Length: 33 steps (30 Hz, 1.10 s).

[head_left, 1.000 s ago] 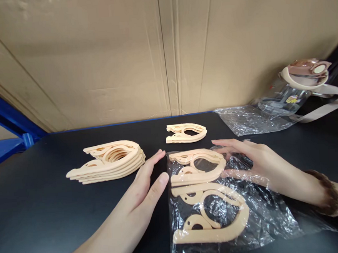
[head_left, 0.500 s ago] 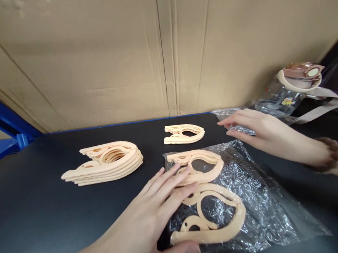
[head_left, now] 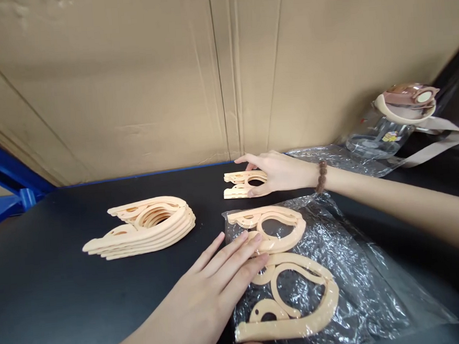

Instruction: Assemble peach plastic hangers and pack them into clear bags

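My left hand [head_left: 216, 285] lies flat, fingers stretched out, on a clear plastic bag [head_left: 362, 278]. Inside the bag are two beige folded clothes hangers, a smaller-looking far one [head_left: 296, 230] and a near one [head_left: 325, 309]; my fingertips cover part of their left ends. Beyond the bag, my right hand [head_left: 280, 171] closes over the right end of a small stack of folded hangers [head_left: 236, 190]. The thumb is at the stack's near side and the fingers are at its far side. A taller stack of folded hangers [head_left: 151, 235] lies on the left.
A black tabletop [head_left: 44, 279] carries everything, with a cardboard wall [head_left: 130, 95] behind it. At the back right stand a clear bottle [head_left: 387, 129] with a strap and, beside it, another plastic bag [head_left: 326, 157]. A blue metal frame [head_left: 4, 161] borders the left.
My right hand has moved left from above the back plastic bag onto the small hanger stack and closed around it. The left hand stays flat on the near bag.
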### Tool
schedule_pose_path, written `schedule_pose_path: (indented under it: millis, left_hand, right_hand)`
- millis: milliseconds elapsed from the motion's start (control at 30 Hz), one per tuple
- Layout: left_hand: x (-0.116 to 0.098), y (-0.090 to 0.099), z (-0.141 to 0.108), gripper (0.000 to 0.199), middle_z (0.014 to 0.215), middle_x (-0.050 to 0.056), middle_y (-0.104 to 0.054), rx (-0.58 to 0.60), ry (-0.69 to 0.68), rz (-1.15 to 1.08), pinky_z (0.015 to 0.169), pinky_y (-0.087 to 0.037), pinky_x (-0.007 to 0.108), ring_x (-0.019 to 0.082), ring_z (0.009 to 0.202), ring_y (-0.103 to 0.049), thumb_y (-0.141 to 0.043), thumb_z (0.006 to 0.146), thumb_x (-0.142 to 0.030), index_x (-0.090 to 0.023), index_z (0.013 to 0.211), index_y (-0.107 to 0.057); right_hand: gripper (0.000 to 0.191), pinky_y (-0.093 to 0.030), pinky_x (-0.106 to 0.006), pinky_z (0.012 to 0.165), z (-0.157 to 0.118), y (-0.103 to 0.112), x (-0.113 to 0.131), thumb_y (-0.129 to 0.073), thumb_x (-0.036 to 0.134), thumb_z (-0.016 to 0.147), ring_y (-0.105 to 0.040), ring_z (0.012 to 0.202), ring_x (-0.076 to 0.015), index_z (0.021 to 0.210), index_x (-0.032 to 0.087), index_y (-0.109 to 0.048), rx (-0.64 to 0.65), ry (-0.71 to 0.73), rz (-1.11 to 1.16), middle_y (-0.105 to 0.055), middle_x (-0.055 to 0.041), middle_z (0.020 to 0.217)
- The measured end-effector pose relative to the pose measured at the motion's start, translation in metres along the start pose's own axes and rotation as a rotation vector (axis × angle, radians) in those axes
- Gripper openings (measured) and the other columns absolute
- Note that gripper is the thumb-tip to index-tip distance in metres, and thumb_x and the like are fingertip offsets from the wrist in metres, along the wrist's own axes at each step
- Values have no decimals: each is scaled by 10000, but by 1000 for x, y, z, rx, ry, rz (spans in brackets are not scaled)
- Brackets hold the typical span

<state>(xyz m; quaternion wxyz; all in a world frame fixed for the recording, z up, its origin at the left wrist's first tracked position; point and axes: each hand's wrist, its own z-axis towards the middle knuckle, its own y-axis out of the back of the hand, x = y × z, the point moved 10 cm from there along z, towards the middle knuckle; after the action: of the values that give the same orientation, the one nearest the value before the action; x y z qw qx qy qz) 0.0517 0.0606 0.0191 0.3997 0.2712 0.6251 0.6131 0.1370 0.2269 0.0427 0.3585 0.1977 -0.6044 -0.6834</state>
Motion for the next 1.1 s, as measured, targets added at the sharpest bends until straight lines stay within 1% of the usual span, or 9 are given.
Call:
schedule_pose_path:
  millis: [133, 233, 400, 467, 633, 700, 767, 900, 1100]
  left_hand:
    - [-1, -2, 0, 740, 1591, 47, -217, 11, -21, 10, 1184, -196, 492, 282, 1460, -220, -568, 878, -584, -209, 1478, -352]
    - [0, -5, 0, 758, 1586, 48, -243, 14, -16, -8, 1177, -198, 522, 292, 1459, -217, -577, 871, -586, -219, 1488, -333]
    - [9, -7, 1, 721, 1580, 42, -270, -19, 52, -89, 1172, -219, 539, 279, 1453, -244, -569, 895, -549, -267, 1502, -301]
    - [13, -5, 1, 708, 1577, 26, -287, -59, 81, -117, 1173, -224, 542, 279, 1450, -254, -584, 891, -537, -303, 1499, -306]
    - [13, -4, 1, 710, 1586, 10, -267, -64, 67, -148, 1178, -239, 519, 281, 1455, -236, -570, 906, -521, -331, 1514, -257]
    - [14, -2, 0, 627, 1582, -15, -277, -70, 66, -155, 1185, -251, 473, 254, 1454, -250, -520, 947, -474, -347, 1508, -269]
    - [16, 0, -2, 549, 1577, -45, -291, -89, 78, -146, 1194, -250, 414, 217, 1452, -264, -467, 978, -449, -358, 1493, -302]
    - [17, -1, -5, 540, 1579, -60, -286, -105, 85, -102, 1201, -232, 369, 192, 1453, -269, -447, 984, -473, -365, 1493, -300]
    - [16, -6, -6, 565, 1577, -14, -304, -103, 58, -132, 1195, -231, 427, 227, 1463, -238, -441, 992, -447, -348, 1515, -249]
  right_hand:
    - [741, -412, -487, 942, -3, 9, 3, -653, 514, 774, -635, 1012, -313, 1375, 139, -437, -44, 17, -77, -696, -107, 1098]
    - [713, -439, -469, 917, -18, 27, -1, -627, 528, 792, -630, 1030, -308, 1378, 170, -432, -101, -17, -78, -672, -116, 1152]
    - [738, -500, -468, 855, -83, 72, -19, -598, 562, 809, -635, 1025, -330, 1422, 206, -392, -190, -166, -222, -662, -121, 1159]
    - [708, -512, -477, 837, -117, 79, -25, -592, 556, 804, -624, 1031, -345, 1403, 222, -418, -159, -216, -301, -662, -125, 1145]
    - [688, -547, -484, 761, -183, 71, -20, -625, 501, 769, -644, 954, -344, 1391, 278, -432, -108, -221, -390, -702, -92, 1036]
    - [691, -524, -535, 858, -192, 58, -3, -632, 482, 773, -655, 970, -347, 1403, 309, -408, -72, -148, -376, -711, -72, 1064]
    - [686, -479, -561, 969, -193, 48, 14, -641, 449, 775, -659, 1020, -343, 1405, 326, -400, -49, -101, -332, -705, -54, 1131]
    - [689, -440, -533, 1054, -186, 38, 40, -653, 389, 777, -648, 1094, -311, 1412, 318, -395, -27, -60, -229, -669, -42, 1221]
    - [699, -478, -497, 1016, -172, 24, 53, -706, 414, 773, -608, 1167, -308, 1403, 309, -423, -13, -22, -56, -666, -62, 1230]
